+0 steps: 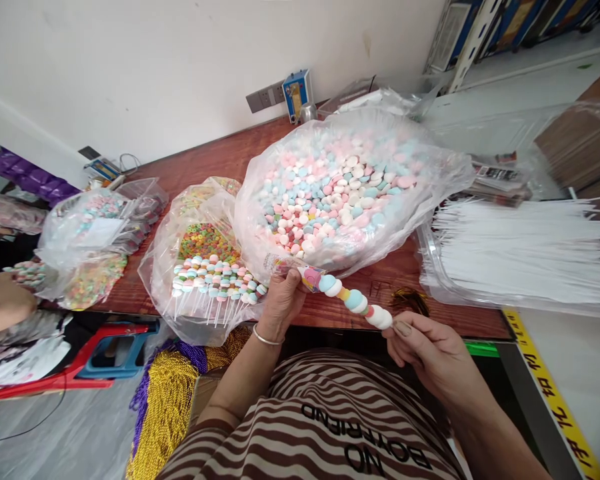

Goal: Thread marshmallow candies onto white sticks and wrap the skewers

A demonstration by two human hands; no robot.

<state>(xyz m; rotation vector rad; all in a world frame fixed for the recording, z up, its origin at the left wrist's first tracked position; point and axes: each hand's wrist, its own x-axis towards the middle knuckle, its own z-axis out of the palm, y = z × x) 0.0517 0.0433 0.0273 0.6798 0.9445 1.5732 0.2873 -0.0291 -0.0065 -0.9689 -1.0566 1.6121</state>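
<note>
A candy skewer [356,300] slants between my two hands, threaded with blue, white, yellow and red pieces. My left hand [284,297] pinches a small printed clear wrapper [311,277] at the skewer's upper end. How far the tip reaches into the wrapper I cannot tell. At the lower end, by the white pieces, my right hand [425,341] is closed with thumb and finger; the stick itself is hidden there. Just beyond the skewer lies a large clear bag [250,193] of pastel candies [350,193]. Finished-looking candy skewers [217,280] lie in rows left of my left hand.
Small ring candies [207,241] fill a bag behind the rows. White sticks [525,250] lie in a clear tray [430,283] at right. Bead strands [167,400] hang below the table's [205,157] front edge. Another person's arm [10,303] is at far left.
</note>
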